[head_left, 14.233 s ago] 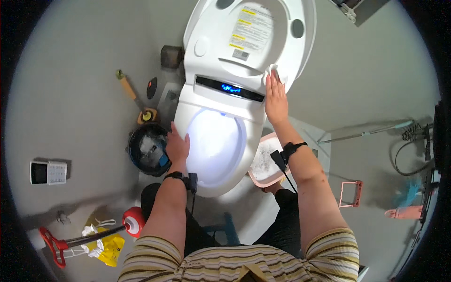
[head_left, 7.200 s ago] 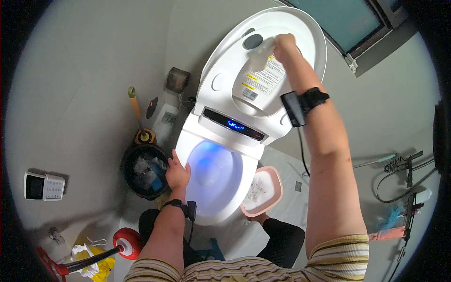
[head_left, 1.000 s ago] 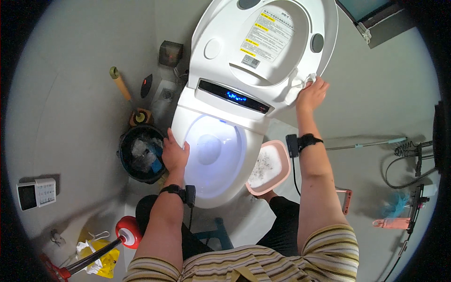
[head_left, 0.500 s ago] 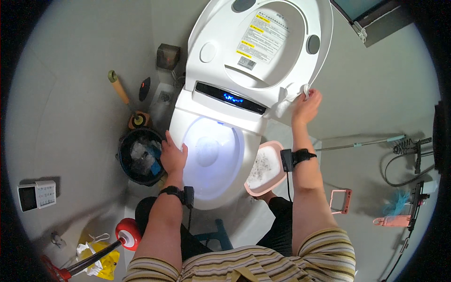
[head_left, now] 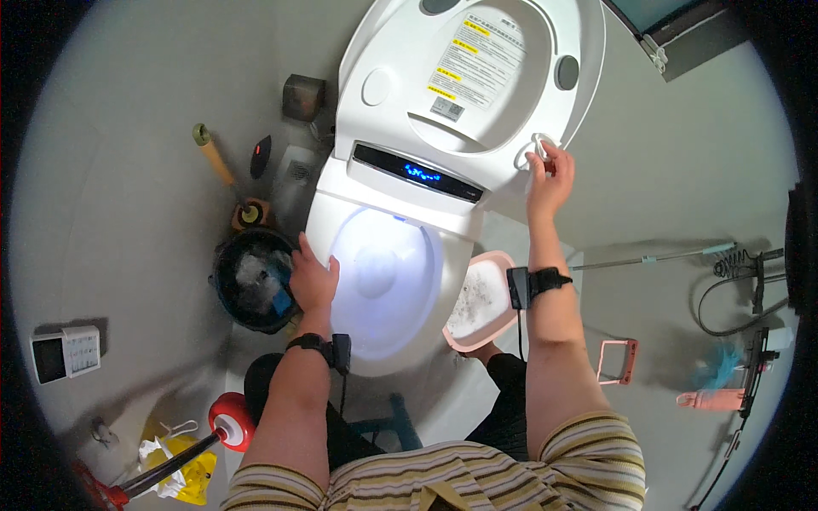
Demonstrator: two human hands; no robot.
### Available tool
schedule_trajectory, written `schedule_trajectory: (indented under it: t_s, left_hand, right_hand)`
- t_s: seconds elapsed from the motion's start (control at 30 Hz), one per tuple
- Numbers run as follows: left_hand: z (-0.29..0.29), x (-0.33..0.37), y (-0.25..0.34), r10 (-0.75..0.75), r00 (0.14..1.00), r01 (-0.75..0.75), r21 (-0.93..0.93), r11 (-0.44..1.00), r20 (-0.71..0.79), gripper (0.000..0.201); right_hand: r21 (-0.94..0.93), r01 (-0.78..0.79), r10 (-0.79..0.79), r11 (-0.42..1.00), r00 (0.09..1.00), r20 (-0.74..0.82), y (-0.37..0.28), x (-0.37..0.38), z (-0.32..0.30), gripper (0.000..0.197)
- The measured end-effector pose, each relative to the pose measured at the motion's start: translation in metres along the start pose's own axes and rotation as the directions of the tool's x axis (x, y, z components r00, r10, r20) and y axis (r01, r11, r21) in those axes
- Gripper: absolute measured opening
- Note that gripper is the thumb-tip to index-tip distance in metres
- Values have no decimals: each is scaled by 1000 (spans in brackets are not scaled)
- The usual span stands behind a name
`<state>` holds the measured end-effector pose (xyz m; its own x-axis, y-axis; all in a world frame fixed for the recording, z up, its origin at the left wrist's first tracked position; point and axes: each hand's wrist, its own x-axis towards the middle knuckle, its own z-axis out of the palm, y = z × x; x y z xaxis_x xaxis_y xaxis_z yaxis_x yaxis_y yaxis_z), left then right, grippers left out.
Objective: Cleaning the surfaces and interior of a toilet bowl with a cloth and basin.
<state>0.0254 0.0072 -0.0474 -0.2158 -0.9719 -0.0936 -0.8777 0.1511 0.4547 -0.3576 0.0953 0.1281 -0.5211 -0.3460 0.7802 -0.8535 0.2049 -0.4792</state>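
A smart toilet has its white seat [head_left: 511, 140] and lid raised, with a lit display strip [head_left: 417, 173] below them. The toilet bowl [head_left: 383, 272] glows bluish white from inside. My right hand [head_left: 552, 179] is closed with bent fingers on a crumpled white wipe [head_left: 539, 146], held against the lower right corner of the raised seat. Whether the wipe is paper or cloth I cannot tell. My left hand [head_left: 313, 277] lies on the left rim of the bowl, fingers stretched out and holding nothing.
Left of the bowl stands a black bin [head_left: 243, 298] with bagged rubbish, near a wooden-handled brush [head_left: 221, 162]. A pink basin [head_left: 481, 302] of whitish water or suds sits on the right. A red plunger [head_left: 232, 422] and a yellow bag [head_left: 196, 473] are at lower left.
My right hand has moved up and slightly left with the white wipe, which hung lower and more spread out before. My left hand stays on the rim.
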Motion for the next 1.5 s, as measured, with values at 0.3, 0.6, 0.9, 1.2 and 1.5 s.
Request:
schedule_trajectory:
  t_s: [0.3,0.6,0.9,1.2,1.5]
  left_hand:
    - [3,-1,-3,6,1000,-5,58,998,-20,79]
    - [6,-1,-2,2,999,-1,47,999,-36,78]
    - [2,-1,-3,-13,1000,13,47,999,2,78]
    - [3,0,-5,-11,1000,11,39,999,-16,79]
    - [6,-1,-3,-24,1000,25,56,998,-15,80]
  right_hand:
    - [99,-163,170,982,983,-64,-10,-15,2,26]
    - [-194,-285,293,939,956,17,-12,29,5,32]
    - [-13,-32,34,999,987,155,-9,14,-9,22]
    - [-99,-141,148,985,987,69,10,3,-3,26]
    - [-161,-189,208,969,972,110,6,13,-6,26]
